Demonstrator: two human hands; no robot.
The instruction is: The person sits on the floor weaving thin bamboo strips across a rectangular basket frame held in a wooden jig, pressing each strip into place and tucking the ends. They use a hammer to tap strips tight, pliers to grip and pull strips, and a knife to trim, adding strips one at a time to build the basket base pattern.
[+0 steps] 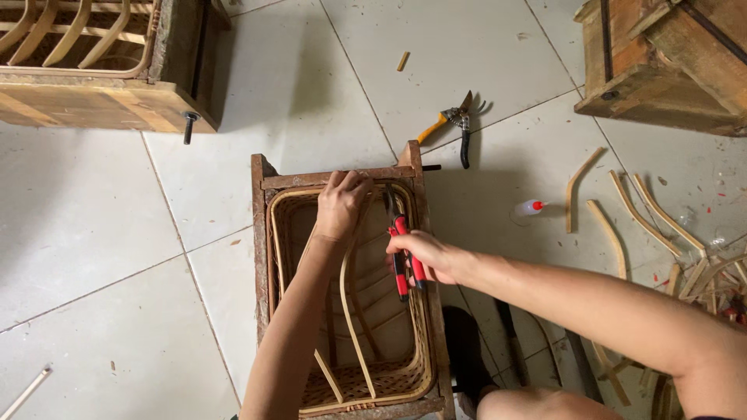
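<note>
1. Left hand (341,204) grips a cane strip (348,311) at the basket's (424,373) far rim.
2. Right hand (426,257) is clamped on red pliers (405,260) just inside its right edge.
3. Bare tiles (93,257) lie left of the basket; pruners (455,124) and a small white bottle with a red cap (529,208) lie to its right.

Left hand (340,204) is reaching forward, away from the body, forearm running straight up from the bottom edge of the view. Fingers are curling down and over at the far end, knuckles facing up, wrist slightly bent. Right hand (426,257) is coming in from the right, forearm lying nearly level and crossing toward the middle. Its fingers are wrapping tight in a closed fist grip, thumb side facing the left hand. The two hands are sitting near each other, not touching. A bare knee is showing below the right forearm.
</note>
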